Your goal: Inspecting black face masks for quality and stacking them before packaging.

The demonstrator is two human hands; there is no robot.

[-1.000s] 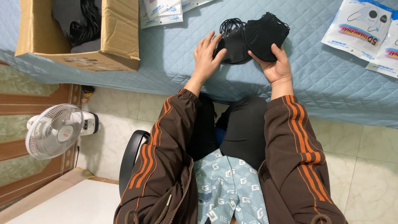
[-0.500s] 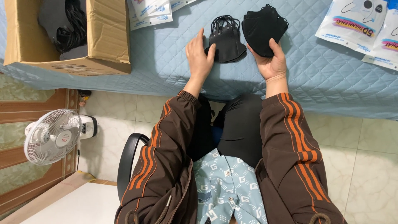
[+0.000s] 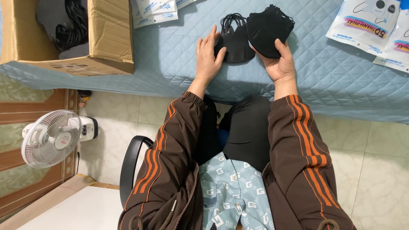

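Two hands at black masks on a quilted blue table.
Cardboard box (image 3: pixel 106 38) sat at far left, well apart. Left hand (image 3: pixel 208 55) lay flat, fingers spread, pressing a single black mask (image 3: pixel 237 42) on the table cover (image 3: pixel 170 64). Right hand (image 3: pixel 279 61) was curled around a stack of black masks (image 3: pixel 269 29), thumb on top. White packets (image 3: pixel 370 25) lay at far right.

Quilted blue table (image 3: pixel 170 64) bears cardboard box (image 3: pixel 108 38), black masks (image 3: pixel 236 42), packets (image 3: pixel 368 21).
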